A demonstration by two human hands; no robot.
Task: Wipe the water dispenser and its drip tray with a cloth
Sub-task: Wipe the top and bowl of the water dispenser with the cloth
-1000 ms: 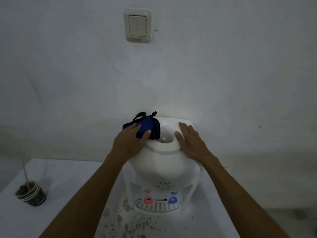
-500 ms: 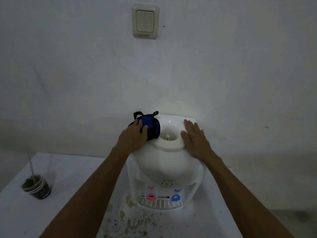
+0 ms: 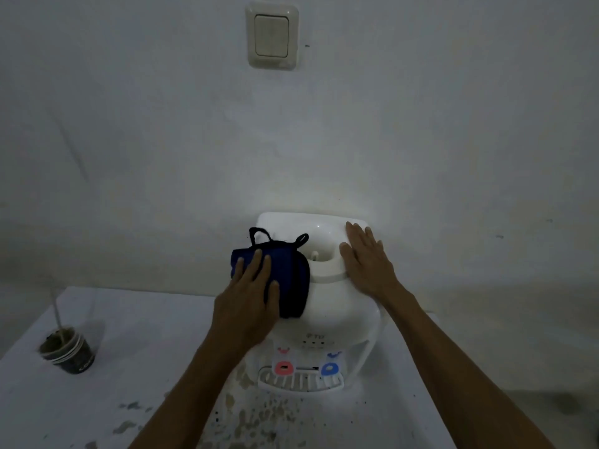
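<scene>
Left hand (image 3: pixel 249 303) flat, fingers straight, pressing blue cloth (image 3: pixel 285 273) on dispenser (image 3: pixel 337 306) top-left shoulder; right hand (image 3: pixel 366 264) flat, bracing, grasping nothing. Tip: firm overlapping strokes, drip tray (image 3: pixel 301 382) last.

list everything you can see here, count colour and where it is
water dispenser: one, white, on the table against the wall
drip tray: one, white, slatted, at the dispenser's front base
pink tap: one, above the tray's left side
blue tap: one, above the tray's right side
cloth: one, dark blue with black loops, on the dispenser's top left
cup: one, dark, a stick standing in it, table's left
table: one, white
stains: many, greyish, on the table before the dispenser
wall switch: one, cream, high on the wall
left hand: fingers straight, presses the cloth
right hand: flat on the dispenser's top right
</scene>
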